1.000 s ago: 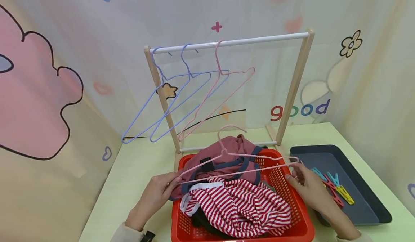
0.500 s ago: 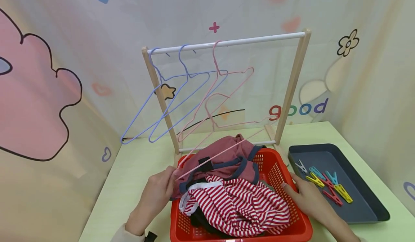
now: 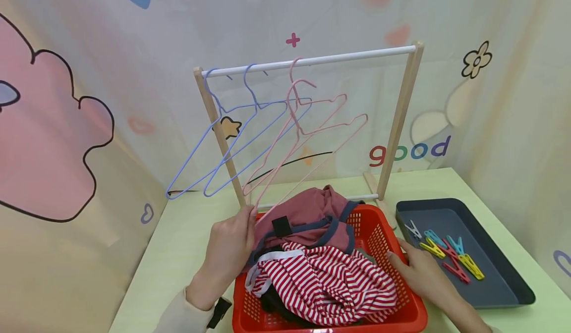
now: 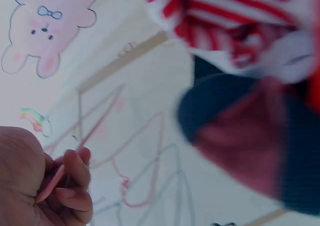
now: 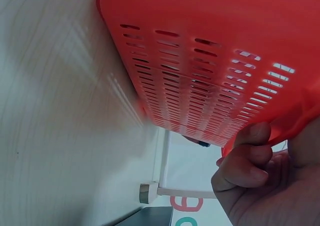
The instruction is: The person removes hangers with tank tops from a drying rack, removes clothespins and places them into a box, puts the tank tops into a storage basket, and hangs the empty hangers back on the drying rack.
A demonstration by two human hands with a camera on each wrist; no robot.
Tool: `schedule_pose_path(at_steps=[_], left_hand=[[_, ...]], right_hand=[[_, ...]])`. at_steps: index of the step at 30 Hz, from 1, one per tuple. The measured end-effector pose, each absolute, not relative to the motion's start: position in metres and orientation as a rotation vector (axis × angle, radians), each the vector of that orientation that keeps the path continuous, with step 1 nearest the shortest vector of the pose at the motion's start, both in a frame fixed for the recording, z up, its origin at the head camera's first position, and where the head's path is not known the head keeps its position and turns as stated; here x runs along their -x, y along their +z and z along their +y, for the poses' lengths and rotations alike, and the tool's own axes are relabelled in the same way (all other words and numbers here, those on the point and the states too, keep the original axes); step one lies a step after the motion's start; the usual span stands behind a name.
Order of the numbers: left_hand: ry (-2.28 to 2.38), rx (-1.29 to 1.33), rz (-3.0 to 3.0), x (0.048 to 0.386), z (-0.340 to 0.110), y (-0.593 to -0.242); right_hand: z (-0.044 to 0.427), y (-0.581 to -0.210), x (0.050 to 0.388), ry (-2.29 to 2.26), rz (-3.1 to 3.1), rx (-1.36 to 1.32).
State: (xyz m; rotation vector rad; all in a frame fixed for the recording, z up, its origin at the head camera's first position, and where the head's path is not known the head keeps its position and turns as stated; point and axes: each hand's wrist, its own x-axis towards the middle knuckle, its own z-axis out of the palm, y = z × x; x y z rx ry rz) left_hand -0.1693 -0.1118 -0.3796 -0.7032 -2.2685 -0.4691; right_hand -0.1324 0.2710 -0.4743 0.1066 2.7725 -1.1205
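Note:
My left hand (image 3: 227, 246) grips a pink clothes hanger (image 3: 332, 127) by one lower corner, its hook pointing up. The hanger is raised above the laundry and overlaps the rack in the head view; I cannot tell whether its hook touches the rail. Curled fingers round the hanger's corner (image 4: 52, 183) show in the left wrist view. My right hand (image 3: 426, 268) holds the right rim of a red plastic basket (image 3: 403, 293), thumb over the edge, fingers (image 5: 245, 168) outside. A red-and-white striped garment (image 3: 330, 283) and a dusky pink garment with dark trim (image 3: 308, 209) lie in the basket.
Behind the basket stands a wooden rack with a white rail (image 3: 357, 54). Two blue hangers (image 3: 234, 109) and another pink hanger (image 3: 318, 101) hang toward its left. On the right, a dark grey tray (image 3: 499, 293) holds several coloured clothes pegs (image 3: 456, 258).
My right hand has let go of the hanger and moved down onto the basket's rim. With the left hand alone on it, the hanger has swung up and forward toward the rack.

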Motion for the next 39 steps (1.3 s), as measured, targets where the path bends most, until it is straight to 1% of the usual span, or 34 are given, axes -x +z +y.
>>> schedule_pose_path(at_steps=[9, 19, 25, 32, 39], left_hand=[[-0.378, 0.696, -2.270, 0.178, -0.071, -0.342], [-0.248, 0.609, -2.261, 0.197, -0.027, -0.322], [-0.219, 0.577, -2.284, 0.213, -0.007, -0.321], [-0.224, 0.554, -2.345, 0.229, 0.006, -0.330], [-0.254, 0.553, -2.411, 0.230, 0.018, -0.334]], right_hand=[[0.272, -0.473, 0.132, -1.111, 2.763, -0.139], [0.271, -0.473, 0.133, -1.138, 2.722, -0.176], [0.270, -0.472, 0.133, -1.145, 2.718, -0.184], [0.269, -0.473, 0.134, -1.160, 2.710, -0.182], [0.271, -0.474, 0.134, -1.187, 2.713, -0.193]])
